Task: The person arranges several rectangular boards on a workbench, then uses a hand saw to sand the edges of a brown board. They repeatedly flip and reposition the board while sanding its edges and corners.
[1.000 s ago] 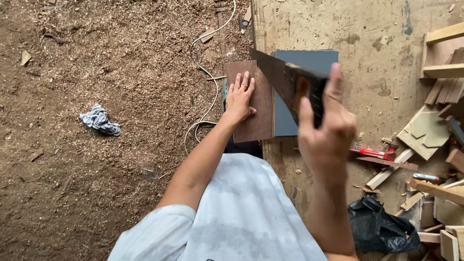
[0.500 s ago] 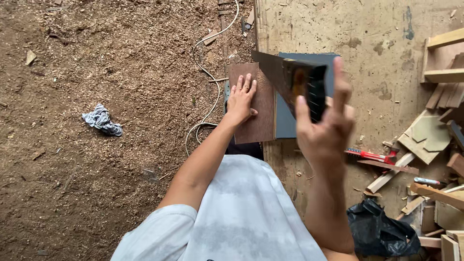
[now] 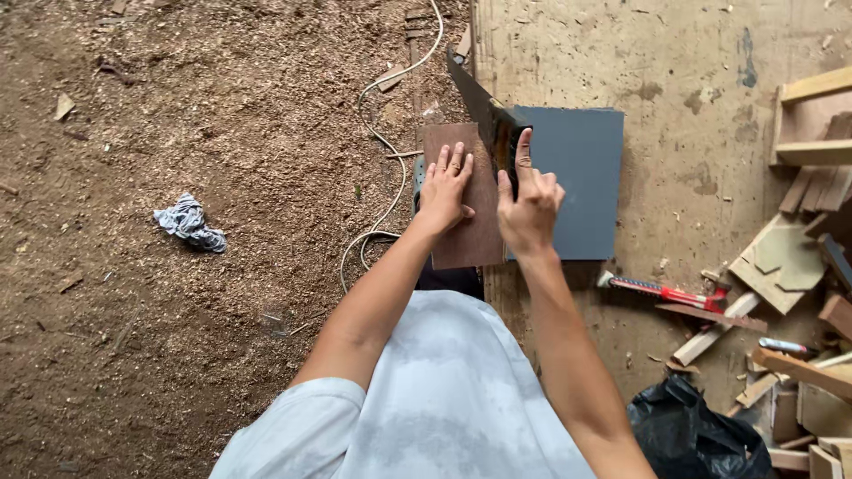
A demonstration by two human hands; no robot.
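Note:
My left hand (image 3: 446, 188) lies flat, fingers spread, on a brown wooden board (image 3: 468, 235) that rests beside a dark grey board (image 3: 581, 182) on a low support. My right hand (image 3: 529, 207) grips the handle of a hand saw (image 3: 477, 99), index finger stretched along it. The blade slants up and away to the far left, its edge meeting the brown board next to the grey one.
The sawdust-covered ground on the left holds a crumpled grey rag (image 3: 189, 223) and a white cable (image 3: 387, 142). Right of me lie a red-handled tool (image 3: 666, 291), wood offcuts (image 3: 781, 257), a wooden frame (image 3: 812, 120) and a black plastic bag (image 3: 688, 430).
My right hand has pushed the saw forward and down from a raised position near my face to the board. The left hand stays pressed on the brown board.

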